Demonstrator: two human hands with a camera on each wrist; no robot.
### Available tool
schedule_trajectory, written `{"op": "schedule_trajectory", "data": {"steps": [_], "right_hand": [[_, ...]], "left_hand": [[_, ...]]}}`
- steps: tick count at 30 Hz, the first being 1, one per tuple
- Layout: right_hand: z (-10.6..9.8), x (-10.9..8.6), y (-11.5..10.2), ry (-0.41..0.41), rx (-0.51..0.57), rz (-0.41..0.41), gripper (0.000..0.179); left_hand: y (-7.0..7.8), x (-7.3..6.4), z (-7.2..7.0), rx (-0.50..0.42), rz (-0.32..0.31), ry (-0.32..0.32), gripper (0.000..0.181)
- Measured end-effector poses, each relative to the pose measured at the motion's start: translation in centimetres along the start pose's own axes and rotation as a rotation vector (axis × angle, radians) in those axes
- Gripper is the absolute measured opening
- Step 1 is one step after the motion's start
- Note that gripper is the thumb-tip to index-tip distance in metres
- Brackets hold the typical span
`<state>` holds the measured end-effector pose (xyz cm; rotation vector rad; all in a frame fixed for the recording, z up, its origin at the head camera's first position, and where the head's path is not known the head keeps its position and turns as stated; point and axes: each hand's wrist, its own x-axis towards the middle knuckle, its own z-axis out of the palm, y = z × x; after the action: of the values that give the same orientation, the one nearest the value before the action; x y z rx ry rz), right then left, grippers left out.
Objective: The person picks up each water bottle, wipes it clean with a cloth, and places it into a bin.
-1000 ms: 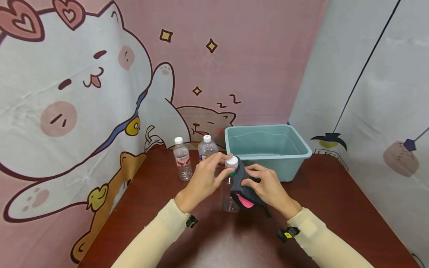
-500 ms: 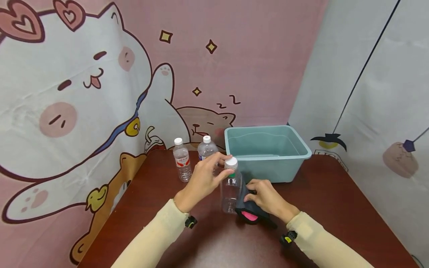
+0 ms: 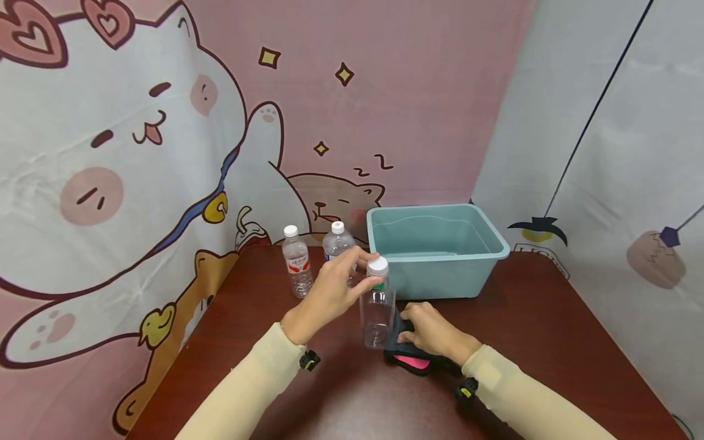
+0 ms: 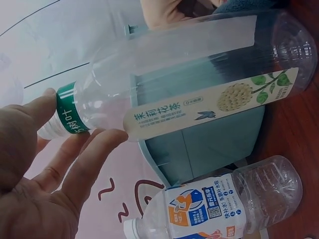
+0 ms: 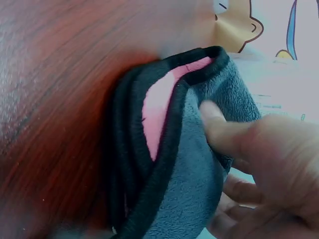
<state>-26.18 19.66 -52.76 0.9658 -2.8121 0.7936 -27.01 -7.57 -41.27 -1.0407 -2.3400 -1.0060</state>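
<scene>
A tall clear plastic bottle (image 3: pixel 377 319) with a white cap stands upright on the table. My left hand (image 3: pixel 328 292) pinches it around its neck, where the left wrist view shows a green band and a pale label (image 4: pixel 209 104) with a flower below. Close against the bottle's right side, my right hand (image 3: pixel 438 332) grips a folded grey cloth (image 5: pixel 194 174) with black edging and a pink patch. In the right wrist view the thumb presses on the cloth's outer face, and the other fingers are partly hidden behind it. The cloth's lower edge is down at the tabletop.
Behind the hands stands a light teal plastic bin (image 3: pixel 440 278). A small bottle (image 3: pixel 297 264) with a red-and-white label is at the back left. Beside it, another clear bottle (image 4: pixel 209 206) with a blue-and-orange label is partly covered by my left hand in the head view.
My right hand has slid the cloth down the bottle from near the cap to the base, uncovering the bottle's upper side. The left hand has stayed at the bottle's neck.
</scene>
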Motion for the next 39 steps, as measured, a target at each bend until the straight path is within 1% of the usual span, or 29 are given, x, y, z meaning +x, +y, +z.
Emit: {"op": "schedule_trajectory", "data": {"steps": [3, 5, 10, 13, 16, 19, 22, 26, 30, 35, 39], "right_hand": [[0.1, -0.1, -0.2, -0.009, 0.046, 0.041, 0.031], [0.3, -0.2, -0.3, 0.005, 0.061, 0.059, 0.034], [0.9, -0.2, -0.1, 0.096, 0.049, 0.061, 0.031], [1.2, -0.3, 0.1, 0.137, 0.064, 0.084, 0.033], [1.2, -0.6, 0.3, 0.161, 0.12, 0.137, 0.042], [0.8, -0.9, 0.2, 0.198, 0.199, 0.195, 0.053], [0.1, -0.9, 0.0, 0.254, 0.253, 0.213, 0.054], [-1.2, -0.6, -0.6, 0.329, 0.263, 0.17, 0.045], [-2.4, -0.4, -1.3, 0.36, 0.292, 0.134, 0.038], [-3.7, -0.1, -1.9, 0.408, 0.325, 0.08, 0.034], [-4.3, 0.2, -2.2, 0.462, 0.316, 0.025, 0.032]], "left_hand": [[-0.1, 0.0, -0.2, -0.01, -0.006, -0.016, 0.047], [-0.1, 0.0, -0.2, -0.011, -0.006, -0.02, 0.047], [-0.1, 0.1, -0.3, -0.017, -0.007, -0.022, 0.047], [0.0, 0.1, -0.2, -0.037, -0.02, -0.026, 0.045], [0.0, 0.0, -0.2, -0.058, -0.042, -0.03, 0.044], [-0.1, 0.0, -0.1, -0.062, -0.057, -0.028, 0.045], [-0.2, 0.1, -0.1, -0.065, -0.058, -0.021, 0.045], [-0.3, 0.2, -0.2, -0.066, -0.054, -0.01, 0.045], [-0.2, 0.1, -0.2, -0.059, -0.059, -0.004, 0.044], [0.0, 0.2, -0.3, -0.035, -0.055, 0.01, 0.043], [-0.1, 0.2, -0.3, -0.024, -0.066, 0.009, 0.047]]}}
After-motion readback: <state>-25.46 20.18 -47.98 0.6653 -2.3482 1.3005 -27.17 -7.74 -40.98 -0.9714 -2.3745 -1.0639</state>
